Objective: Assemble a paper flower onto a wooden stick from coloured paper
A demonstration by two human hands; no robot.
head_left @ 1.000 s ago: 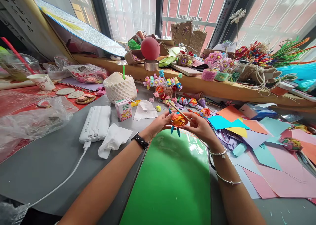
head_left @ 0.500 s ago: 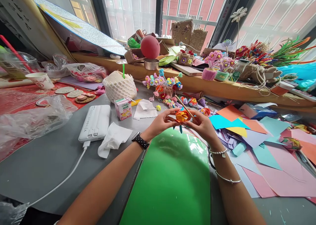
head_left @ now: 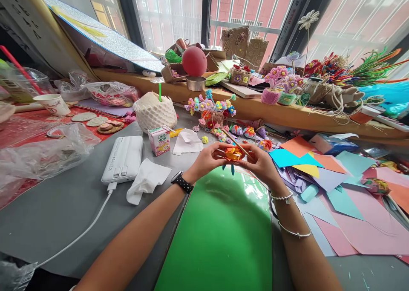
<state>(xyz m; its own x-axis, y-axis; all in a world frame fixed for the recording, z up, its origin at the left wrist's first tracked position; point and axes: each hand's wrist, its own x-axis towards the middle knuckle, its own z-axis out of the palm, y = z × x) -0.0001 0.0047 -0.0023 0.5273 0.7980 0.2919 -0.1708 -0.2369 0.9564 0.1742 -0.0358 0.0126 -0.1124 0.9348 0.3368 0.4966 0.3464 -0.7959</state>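
Fingers (head_left: 220, 145) of both hands curl around a small flower of folded orange and yellow paper (head_left: 234, 154), held up over the far end of a glossy green rectangular board (head_left: 220, 235). From where I stand, the left hand (head_left: 211, 157) keeps thumb and fingertips narrow on one side of the bloom; the right hand (head_left: 258, 159) meets the other side and also pinches a thin, pale wooden stick (head_left: 238, 143) that slants across the petals. Whether the stick touches the paper I cannot tell. Narrow blue paper points (head_left: 232, 170) hang below the flower, over the board.

I'd judge the step in hand to be shaping the petals with the stick. The next move seems to call for a steady left hold and a gentle turn of the right fingers, so the thin paper isn't torn. Loose coloured paper sheets (head_left: 345, 201) lie right of the board, and multicoloured folded-paper flowers (head_left: 249, 132) sit beyond its far end.
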